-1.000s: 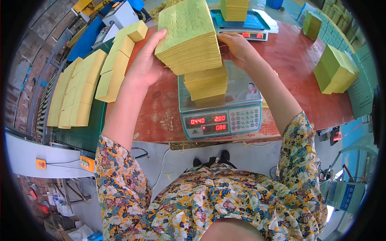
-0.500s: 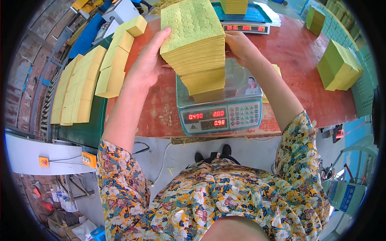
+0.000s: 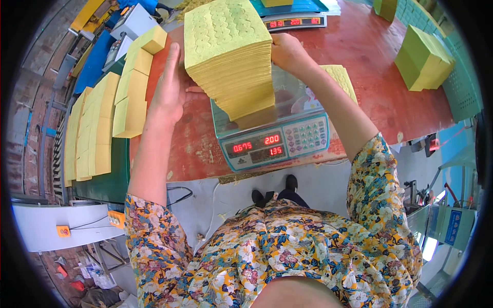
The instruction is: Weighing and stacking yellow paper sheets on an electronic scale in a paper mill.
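The left hand [image 3: 169,92] lies flat and open against the left face of a tall stack of yellow sheets [image 3: 231,54]; the right hand [image 3: 287,51] presses the stack's far right side, its grip seemingly open-palmed, though the fingers are hidden. The stack stands tilted on the pan of a digital scale [image 3: 277,141] near the front edge of the red worktop [image 3: 390,97]. More yellow stacks [image 3: 131,87] line the left edge; a green-yellow block [image 3: 423,59] sits toward the right.
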The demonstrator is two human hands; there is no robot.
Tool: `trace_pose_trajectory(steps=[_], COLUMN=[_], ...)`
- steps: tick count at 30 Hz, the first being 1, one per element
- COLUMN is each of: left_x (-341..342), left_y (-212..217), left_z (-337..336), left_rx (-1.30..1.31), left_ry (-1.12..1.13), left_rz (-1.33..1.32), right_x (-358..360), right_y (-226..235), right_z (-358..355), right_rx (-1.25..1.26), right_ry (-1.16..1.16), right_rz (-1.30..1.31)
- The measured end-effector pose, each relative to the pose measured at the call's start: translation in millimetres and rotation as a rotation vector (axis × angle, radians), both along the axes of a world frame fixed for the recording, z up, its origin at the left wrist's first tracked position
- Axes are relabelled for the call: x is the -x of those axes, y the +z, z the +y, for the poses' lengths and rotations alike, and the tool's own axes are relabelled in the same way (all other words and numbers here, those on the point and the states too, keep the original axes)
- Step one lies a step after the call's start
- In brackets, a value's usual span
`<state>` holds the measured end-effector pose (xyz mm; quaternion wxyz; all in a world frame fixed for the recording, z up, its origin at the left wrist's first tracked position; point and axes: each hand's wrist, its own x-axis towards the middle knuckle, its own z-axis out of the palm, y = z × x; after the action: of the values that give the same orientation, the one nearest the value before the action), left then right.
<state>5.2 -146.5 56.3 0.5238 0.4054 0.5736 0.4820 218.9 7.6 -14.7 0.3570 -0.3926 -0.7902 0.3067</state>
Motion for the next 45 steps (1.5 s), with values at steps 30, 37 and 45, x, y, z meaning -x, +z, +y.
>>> trace_pose_trajectory(steps=[30, 37, 45], left_x=[-39, 12, 37], left_y=[-30, -105, -252], left_z=[16, -72, -208], left_rx=[-0.493, -0.538, -0.298], left_ry=[0.350, 0.544, 0.693], left_rz=[-0.311, 0.127, 0.483], right_x=[17, -66, -46], right_y=[62, -9, -178], right_z=[-64, -113, -313], right_rx=[0.034, 0.252, 1.169], right_ry=[0.137, 0.042, -0.238], right_rz=[0.434, 0.815, 0.643])
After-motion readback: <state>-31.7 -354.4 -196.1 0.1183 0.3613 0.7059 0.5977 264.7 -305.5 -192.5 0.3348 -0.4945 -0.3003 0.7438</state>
